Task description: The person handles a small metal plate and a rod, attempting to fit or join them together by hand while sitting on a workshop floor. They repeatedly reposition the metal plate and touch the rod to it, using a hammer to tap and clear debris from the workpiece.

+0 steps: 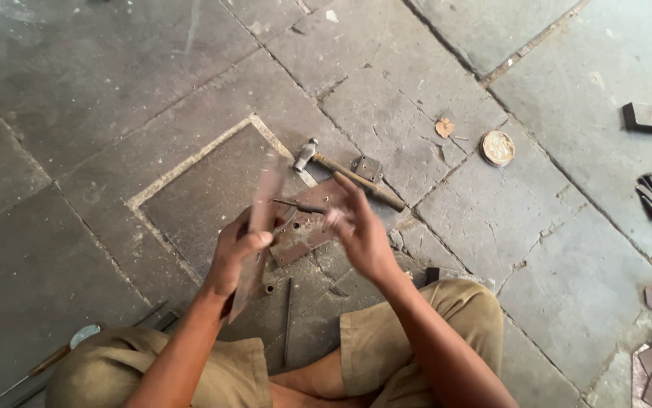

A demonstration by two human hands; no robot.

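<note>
A long flat metal strip [259, 227] is being gripped in the left hand [237, 249], fingers wrapped around its middle and thumb pressed across the face, so that the strip is being held nearly upright and slightly tilted above the stone floor [84, 113]. The right hand [360, 230] is being held open just beside it, fingers spread and blurred, with nothing being grasped; no contact with the strip is being shown. Directly below and between the hands, a rusty flat plate [305, 227] is lying on the floor, with a thin dark rod [299, 205] resting across it. A hammer [345, 174] with a wooden handle is lying just beyond, its head pointing away to the left, and a small square bracket [367, 168] is sitting beside the handle. A round tin lid [498, 147] is lying well apart to the right, and dark metal offcuts [649, 117] are being seen further right. Judged from its look, the strip is being taken as stiff, thin and fairly light, with edges probably sharp and a surface rusty rather than slippery; a hold at mid-length on the flat faces, as now, is being judged the safest, fingers being kept off the edges. The upper end is blurred, so its exact shape cannot be told.
</note>
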